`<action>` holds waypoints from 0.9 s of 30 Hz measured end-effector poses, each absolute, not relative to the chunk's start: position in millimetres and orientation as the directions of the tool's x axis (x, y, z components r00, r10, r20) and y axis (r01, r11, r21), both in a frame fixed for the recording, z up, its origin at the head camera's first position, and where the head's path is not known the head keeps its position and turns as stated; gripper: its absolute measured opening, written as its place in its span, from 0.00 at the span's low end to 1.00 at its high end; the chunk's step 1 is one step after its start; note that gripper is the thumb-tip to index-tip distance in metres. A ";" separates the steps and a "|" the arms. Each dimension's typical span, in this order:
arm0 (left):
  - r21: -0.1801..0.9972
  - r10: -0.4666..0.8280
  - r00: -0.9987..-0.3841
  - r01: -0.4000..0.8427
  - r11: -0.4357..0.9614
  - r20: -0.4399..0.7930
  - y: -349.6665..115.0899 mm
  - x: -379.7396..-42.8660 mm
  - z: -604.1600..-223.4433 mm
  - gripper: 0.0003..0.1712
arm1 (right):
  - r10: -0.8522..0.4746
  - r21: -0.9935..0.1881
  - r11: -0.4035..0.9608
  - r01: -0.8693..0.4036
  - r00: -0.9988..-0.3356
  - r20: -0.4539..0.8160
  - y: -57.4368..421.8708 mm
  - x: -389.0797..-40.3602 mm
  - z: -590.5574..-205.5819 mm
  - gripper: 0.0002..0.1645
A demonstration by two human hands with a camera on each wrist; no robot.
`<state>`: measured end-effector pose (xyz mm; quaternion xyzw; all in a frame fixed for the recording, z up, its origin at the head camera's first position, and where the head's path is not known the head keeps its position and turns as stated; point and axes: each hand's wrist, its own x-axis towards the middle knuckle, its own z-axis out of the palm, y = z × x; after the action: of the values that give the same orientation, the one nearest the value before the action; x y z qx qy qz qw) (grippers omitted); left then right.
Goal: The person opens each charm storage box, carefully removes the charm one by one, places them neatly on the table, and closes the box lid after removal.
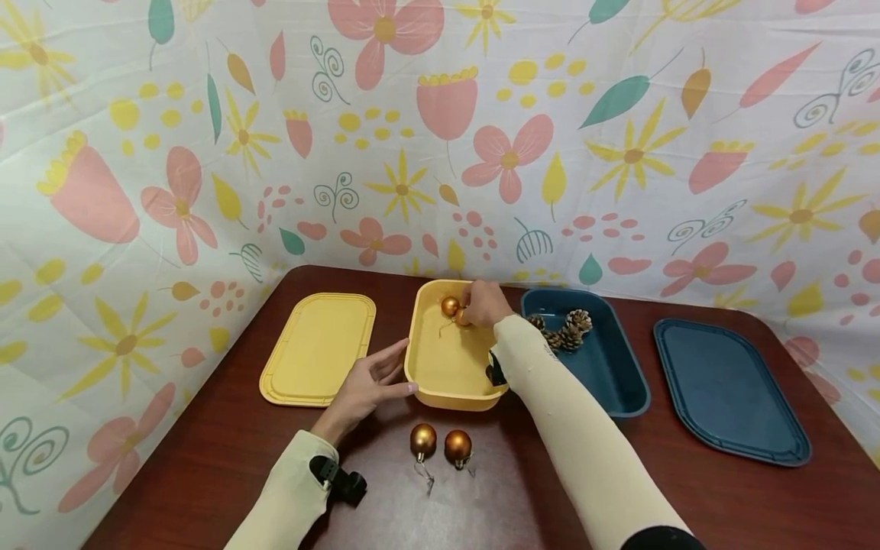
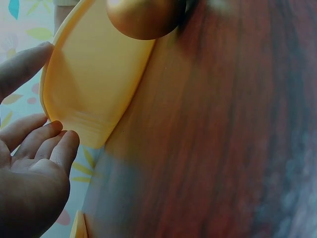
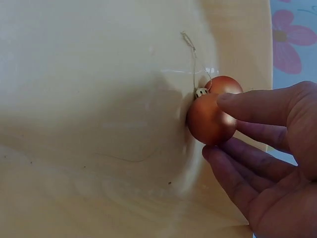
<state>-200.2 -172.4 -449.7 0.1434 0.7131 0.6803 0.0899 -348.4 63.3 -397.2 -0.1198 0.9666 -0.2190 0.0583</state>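
My right hand (image 1: 488, 303) reaches into the far right part of a yellow plastic box (image 1: 447, 397). Thumb and fingers pinch a copper-coloured Christmas bauble (image 3: 212, 121) that has a metal cap and a string loop. Right behind it, against the box's end wall, lies a second bauble (image 3: 225, 84). My left hand (image 1: 367, 386) rests its fingertips and thumb on the box's left side, near the front corner. In front of the box, a gold bauble (image 1: 422, 441) and a darker copper bauble (image 1: 457, 446) lie on the table.
A yellow lid (image 1: 319, 347) lies flat left of the box. To the right stands a blue box (image 1: 612, 374) with several pine cones (image 1: 574, 332) inside, partly hidden by my right arm. Further right is a blue lid (image 1: 732, 389) on the brown table (image 1: 206, 473). A flowered cloth hangs behind.
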 end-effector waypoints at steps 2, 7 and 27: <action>0.996 0.328 -0.942 0.082 0.032 0.067 -172.4 -200.1 -449.7 0.48 | -0.262 -0.423 0.880 -0.215 -0.964 -0.054 62.4 -348.1 -397.3 0.06; 0.996 0.327 -0.943 0.083 0.034 0.067 -172.0 -199.9 -449.6 0.48 | -0.275 -0.393 0.888 -0.240 -0.961 -0.034 60.1 -347.4 -398.3 0.07; 0.995 0.318 -0.946 0.084 0.051 0.063 -171.7 -199.9 -448.5 0.47 | -0.275 -0.387 0.891 -0.238 -0.961 -0.042 59.0 -348.2 -395.9 0.07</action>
<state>-199.9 -171.7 -448.5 0.1393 0.7199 0.6744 0.0867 -348.2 59.0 -395.9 -0.1320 0.9712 -0.1926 0.0477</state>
